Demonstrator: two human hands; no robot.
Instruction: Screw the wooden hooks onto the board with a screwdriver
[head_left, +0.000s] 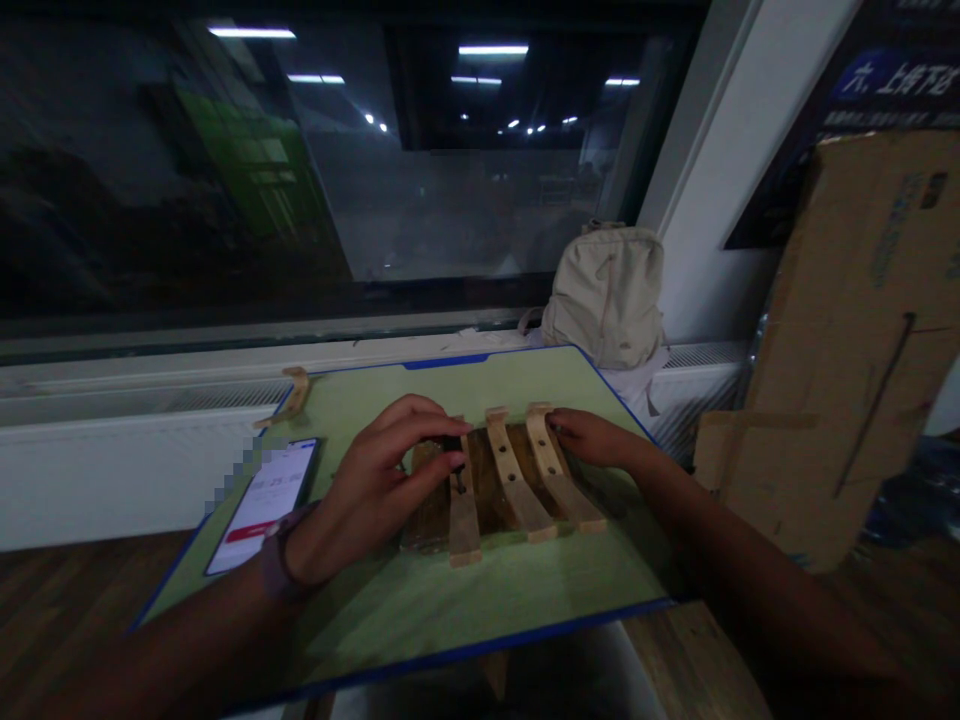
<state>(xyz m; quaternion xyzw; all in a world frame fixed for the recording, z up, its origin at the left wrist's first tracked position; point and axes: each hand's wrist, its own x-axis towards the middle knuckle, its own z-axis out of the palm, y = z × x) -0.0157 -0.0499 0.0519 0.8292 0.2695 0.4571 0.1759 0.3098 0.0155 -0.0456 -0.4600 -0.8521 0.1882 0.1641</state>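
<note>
We hold a small black tool with a thin shank (453,443) in our left hand (379,480), thumb and fingertips pinched firmly around it. It stands roughly upright over the pale wooden left strip (464,535), probably so the shank lines up with a hole there; whether its tip is seated, we cannot tell. Our right hand (592,440) rests its fingertips against the upper end of the pale, curved wooden right strip (555,455), perhaps to steady the work. Those fingers are bent, but we cannot tell whether they grip the wood or only touch it.

Between these two lies a similar pale wooden middle strip (510,465). All three cross a glossy brown slab (429,510), side by side with their drilled faces up, which seems to leave the holes within reach. The slab sits on a pale green, blue-edged tabletop (360,630), in front of us. A lit smartphone (264,500) lies left of our left hand, apart from the wood.
</note>
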